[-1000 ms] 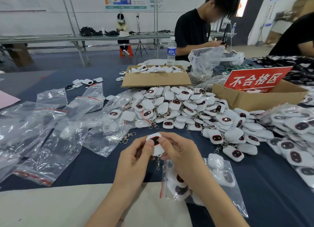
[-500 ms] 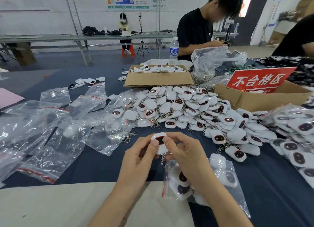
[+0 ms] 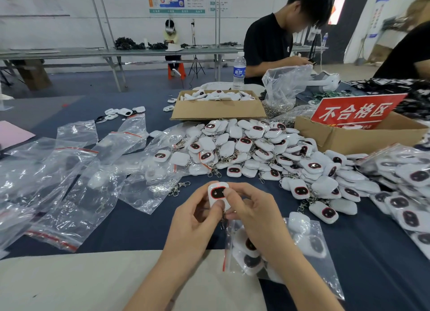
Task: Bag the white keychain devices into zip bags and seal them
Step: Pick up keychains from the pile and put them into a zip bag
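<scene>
Inspection seems to be the step in hand. The left hand (image 3: 197, 220) and the right hand (image 3: 253, 215) both pinch one white keychain device (image 3: 217, 193) between thumb and fingers. It is held just above the bench (image 3: 139, 229), with its dark, red-rimmed window facing the person. The chain and clip are mostly hidden between the palms.

The zip bag (image 3: 325, 273) being filled lies flat under the right wrist and already holds several devices. Its red zip strip (image 3: 224, 257) sits just below the hands, toward the left one.

To do this well, a light grip on the device's edges is best, so the thumbs stay off the window and it can be checked without smudging. If it passes, the left hand should probably take the device alone. That frees the right hand to lift the bag's mouth open, because a bag lying flat is likely to catch the clip. Feeding the chain in first and then sliding the body after it should stop the clip from snagging the strip.

The loose pile (image 3: 267, 152) lies beyond the hands, within easy reach for the next piece. Empty bags (image 3: 76, 194) lie out past the left hand, and filled bags (image 3: 407, 182) lie past the right.
</scene>
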Demonstrator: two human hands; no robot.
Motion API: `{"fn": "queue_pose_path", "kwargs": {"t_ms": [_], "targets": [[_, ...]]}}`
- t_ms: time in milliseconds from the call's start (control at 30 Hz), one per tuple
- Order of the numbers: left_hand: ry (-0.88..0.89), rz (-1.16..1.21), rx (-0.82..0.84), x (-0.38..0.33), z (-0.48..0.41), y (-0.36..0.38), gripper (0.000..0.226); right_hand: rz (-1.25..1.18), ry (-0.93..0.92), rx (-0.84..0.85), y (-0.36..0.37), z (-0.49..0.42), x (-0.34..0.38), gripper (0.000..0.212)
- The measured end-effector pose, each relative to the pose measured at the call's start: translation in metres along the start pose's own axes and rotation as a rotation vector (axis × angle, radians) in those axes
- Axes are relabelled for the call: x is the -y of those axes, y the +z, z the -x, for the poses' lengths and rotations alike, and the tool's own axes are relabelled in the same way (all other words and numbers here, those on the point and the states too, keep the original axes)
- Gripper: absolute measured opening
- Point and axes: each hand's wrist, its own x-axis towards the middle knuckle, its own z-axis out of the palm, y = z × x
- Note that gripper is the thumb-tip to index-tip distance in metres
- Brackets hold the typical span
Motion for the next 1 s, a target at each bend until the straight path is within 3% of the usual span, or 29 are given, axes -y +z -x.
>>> {"fn": "queue_pose_path", "kwargs": {"t_ms": [600,800,1000], "targets": [[-0.081,-0.01,-0.024,0.008,-0.001,0.0,0.043,0.0,-0.021,0.012,0.001,0.001,-0.005,0.017],[0.155,-0.426,-0.073,0.011,0.002,0.001,0.048,0.005,-0.072,0.06,0.004,0.003,-0.006,0.034],[0.216,-0.428,-0.216,0.003,0.004,0.0,0.055,-0.033,-0.088,0.135,-0.001,0.005,-0.001,0.029]]}}
